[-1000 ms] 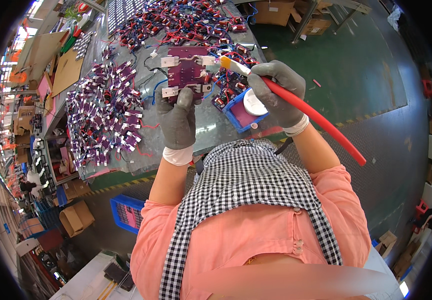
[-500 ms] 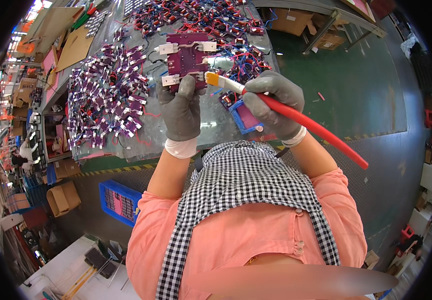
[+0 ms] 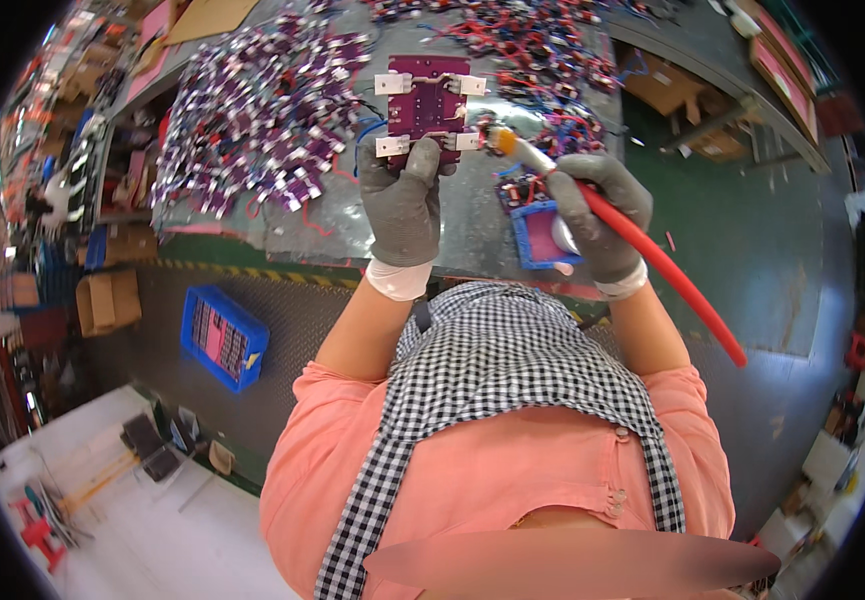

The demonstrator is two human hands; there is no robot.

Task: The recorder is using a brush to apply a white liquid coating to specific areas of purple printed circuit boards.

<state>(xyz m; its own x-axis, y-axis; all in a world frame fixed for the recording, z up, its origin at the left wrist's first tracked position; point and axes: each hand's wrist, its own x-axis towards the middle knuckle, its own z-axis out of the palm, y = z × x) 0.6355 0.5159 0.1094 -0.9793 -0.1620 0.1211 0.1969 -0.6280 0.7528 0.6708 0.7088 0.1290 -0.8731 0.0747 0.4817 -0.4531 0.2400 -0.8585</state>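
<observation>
A purple circuit board (image 3: 427,108) with white tabs at its corners is held upright over the table by my left hand (image 3: 402,208), gloved in grey. The thumb lies across the board's lower edge; the other fingers are hidden behind it. In my grey-gloved right hand (image 3: 604,212) is a paintbrush (image 3: 668,268) with a long red handle, gripped near its pale ferrule. Its yellowish bristles, slightly blurred, are beside the lower right tab; whether they touch it I cannot tell.
Heaped at the left of the metal table (image 3: 297,240) are many purple boards (image 3: 262,120) with white tabs. Red and blue wired parts (image 3: 542,60) pile up behind and to the right. A small blue tray (image 3: 522,238) sits by my right hand; a blue crate (image 3: 224,338) stands on the floor.
The brush tip has moved rightward off the board's lower right tab, which now shows. Both hands appear farther right in the picture, and the view of the table has shifted.
</observation>
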